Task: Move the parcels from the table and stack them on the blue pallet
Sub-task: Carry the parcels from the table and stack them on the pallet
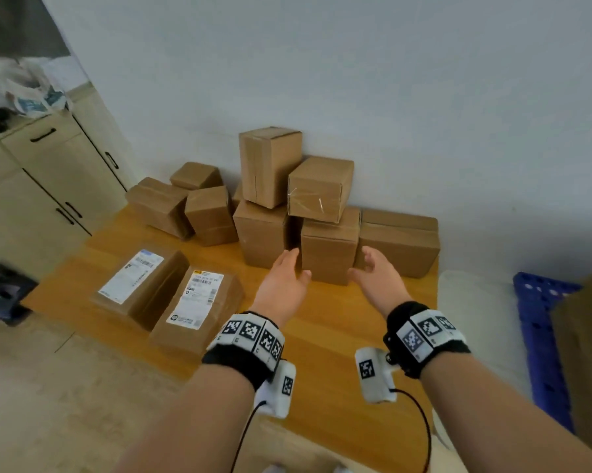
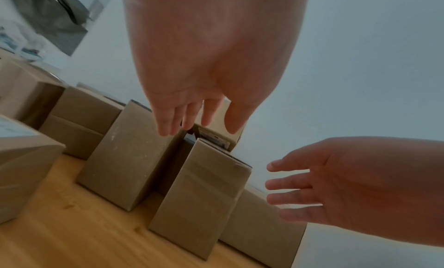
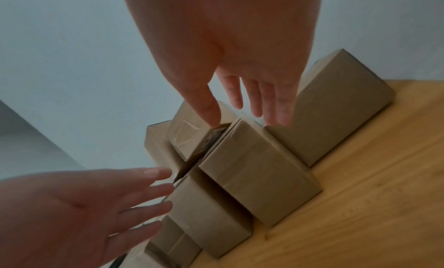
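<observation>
Several brown cardboard parcels stand on the wooden table point(image 1: 339, 322) against the wall. Both my hands are open and reach toward an upright parcel point(image 1: 328, 247) at the front of the pile. My left hand point(image 1: 298, 266) is at its left edge and my right hand point(image 1: 361, 264) at its right edge, neither clearly touching. The left wrist view shows the left hand point(image 2: 199, 127) above this parcel point(image 2: 199, 201). A taped parcel point(image 1: 318, 189) lies on top of it and its left neighbour point(image 1: 260, 233). The blue pallet point(image 1: 540, 322) is on the floor at the right.
Two flat parcels with white labels point(image 1: 134, 278) point(image 1: 199, 302) lie at the table's front left. A wide parcel point(image 1: 400, 244) sits to the right of the pile. Beige cabinets point(image 1: 48, 172) stand at the left. A brown cardboard face point(image 1: 588, 353) covers part of the pallet.
</observation>
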`<state>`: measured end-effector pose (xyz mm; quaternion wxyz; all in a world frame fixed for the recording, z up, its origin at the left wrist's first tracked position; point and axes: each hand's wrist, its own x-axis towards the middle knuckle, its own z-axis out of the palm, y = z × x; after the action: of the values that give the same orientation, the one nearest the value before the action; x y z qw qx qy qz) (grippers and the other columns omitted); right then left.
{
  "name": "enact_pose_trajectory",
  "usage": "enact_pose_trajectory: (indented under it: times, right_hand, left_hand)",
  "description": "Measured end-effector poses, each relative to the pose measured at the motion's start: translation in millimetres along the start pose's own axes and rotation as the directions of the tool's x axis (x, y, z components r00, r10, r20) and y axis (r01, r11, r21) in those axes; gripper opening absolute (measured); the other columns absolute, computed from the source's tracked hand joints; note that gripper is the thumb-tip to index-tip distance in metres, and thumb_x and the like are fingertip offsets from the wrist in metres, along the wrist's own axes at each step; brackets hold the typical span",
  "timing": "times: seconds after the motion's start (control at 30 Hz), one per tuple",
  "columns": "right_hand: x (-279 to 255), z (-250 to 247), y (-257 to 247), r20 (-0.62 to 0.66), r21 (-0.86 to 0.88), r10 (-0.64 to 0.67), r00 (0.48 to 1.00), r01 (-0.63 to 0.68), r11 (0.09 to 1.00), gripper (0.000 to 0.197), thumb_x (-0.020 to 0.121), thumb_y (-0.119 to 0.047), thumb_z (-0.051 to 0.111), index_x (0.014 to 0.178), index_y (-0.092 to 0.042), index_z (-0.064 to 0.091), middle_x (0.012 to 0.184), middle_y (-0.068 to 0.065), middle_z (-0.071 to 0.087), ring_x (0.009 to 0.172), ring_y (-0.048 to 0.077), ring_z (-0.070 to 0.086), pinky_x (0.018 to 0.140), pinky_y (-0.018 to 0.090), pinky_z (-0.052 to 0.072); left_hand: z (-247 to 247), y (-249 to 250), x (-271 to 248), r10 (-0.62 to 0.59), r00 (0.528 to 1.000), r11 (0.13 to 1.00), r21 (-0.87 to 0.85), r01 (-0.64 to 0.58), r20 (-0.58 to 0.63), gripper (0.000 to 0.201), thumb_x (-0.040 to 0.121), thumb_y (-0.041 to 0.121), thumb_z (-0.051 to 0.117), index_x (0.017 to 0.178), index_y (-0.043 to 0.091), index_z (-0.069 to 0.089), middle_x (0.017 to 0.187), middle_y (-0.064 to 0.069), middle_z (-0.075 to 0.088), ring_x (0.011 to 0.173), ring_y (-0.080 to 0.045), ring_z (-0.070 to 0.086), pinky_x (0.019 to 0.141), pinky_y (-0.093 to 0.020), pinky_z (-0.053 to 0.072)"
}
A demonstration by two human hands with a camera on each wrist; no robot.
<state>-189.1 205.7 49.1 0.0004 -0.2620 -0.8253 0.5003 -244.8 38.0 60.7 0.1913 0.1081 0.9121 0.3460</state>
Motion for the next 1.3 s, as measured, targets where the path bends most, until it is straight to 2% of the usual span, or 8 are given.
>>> enact_pose_trajectory:
  times: [0.27,0.43,0.57,0.7,0.87,1.0,1.13,1.3]
  right_hand:
    - [30.3,13.0,-13.7,0.000,0.005,0.105,0.995,-0.105,0.994,0.073,0.097,-0.027,0.059,0.157,-0.019,0.018,0.161,0.003,0.027,0.146,0.023,0.029,0.114,0.036,0.028]
    - [32.3,24.7,-13.0,-0.032,0.066,0.128,0.991,-0.126,0.990,0.068,0.095,-0.023,0.061,0.154,-0.018,0.026,0.154,0.001,0.038,0.139,0.021,0.038,0.107,0.032,0.033]
    - [25.1,27.8,-9.0,-0.088,0.141,0.175,0.981,-0.162,0.977,0.053,0.093,-0.019,0.061,0.142,-0.014,0.041,0.134,0.004,0.054,0.110,0.016,0.052,0.089,0.027,0.040]
    - [5.9,31.1,1.1,-0.143,0.159,0.205,0.968,-0.182,0.970,0.032,0.094,-0.021,0.060,0.125,-0.014,0.051,0.115,0.000,0.059,0.104,0.018,0.056,0.081,0.027,0.041]
    - [-24.0,41.0,18.0,-0.134,0.153,0.245,0.960,-0.224,0.963,0.041,0.099,-0.047,0.046,0.129,-0.019,0.054,0.119,0.002,0.063,0.106,0.021,0.060,0.090,0.037,0.049]
    - [-46.6,50.3,33.3,-0.122,0.138,0.289,0.949,-0.272,0.952,0.051,0.099,-0.056,0.033,0.108,-0.016,0.063,0.095,0.006,0.068,0.092,0.026,0.063,0.090,0.046,0.051]
    - [-62.3,60.7,48.3,-0.107,0.134,0.373,0.922,-0.358,0.924,0.062,0.097,-0.063,0.029,0.096,-0.014,0.067,0.086,0.006,0.073,0.086,0.024,0.068,0.089,0.047,0.053]
    - [-77.7,74.1,62.2,0.007,0.062,0.478,0.879,-0.477,0.877,0.059,0.100,-0.058,0.029,0.092,-0.011,0.063,0.089,0.011,0.072,0.087,0.028,0.069,0.090,0.047,0.054]
  left_hand:
    - [-4.4,7.4,66.2,0.012,0.983,1.000,0.002,-0.013,0.185,0.066,0.105,0.033,0.039,0.158,0.022,0.002,0.165,0.005,-0.004,0.151,-0.016,0.002,0.121,-0.037,0.012]
    - [-6.9,-3.1,68.2,0.004,0.974,0.997,-0.077,0.013,0.228,0.064,0.104,0.036,0.039,0.158,0.026,0.006,0.164,-0.001,0.012,0.149,-0.022,0.019,0.118,-0.040,0.022]
    - [-11.1,-13.5,56.4,0.036,0.985,0.981,-0.193,-0.002,0.168,0.059,0.103,0.037,0.042,0.156,0.025,0.018,0.159,-0.002,0.030,0.142,-0.020,0.034,0.116,-0.038,0.029]
    - [-12.9,-25.1,38.2,0.006,0.988,0.968,-0.248,0.033,0.155,0.057,0.104,0.037,0.041,0.155,0.023,0.022,0.150,-0.003,0.037,0.131,-0.017,0.043,0.107,-0.033,0.034]
    - [-7.4,-50.4,15.8,0.007,0.980,0.960,-0.274,0.049,0.201,0.057,0.100,0.053,0.035,0.151,0.027,0.033,0.150,0.000,0.039,0.133,-0.020,0.043,0.112,-0.038,0.032]
    - [1.8,-72.5,5.3,-0.013,0.975,0.943,-0.322,0.086,0.222,0.074,0.082,0.078,0.025,0.137,0.034,0.050,0.131,0.002,0.057,0.121,-0.021,0.054,0.105,-0.048,0.043]
    - [2.0,-80.3,-10.4,-0.112,0.946,0.941,-0.274,0.200,0.304,0.061,0.094,0.071,0.024,0.123,0.028,0.055,0.112,-0.002,0.064,0.102,-0.022,0.062,0.093,-0.045,0.053]
    - [14.4,-101.1,-18.3,-0.192,0.891,0.957,-0.121,0.262,0.411,0.054,0.097,0.064,0.034,0.127,0.023,0.051,0.111,0.001,0.061,0.099,-0.018,0.061,0.087,-0.037,0.056]
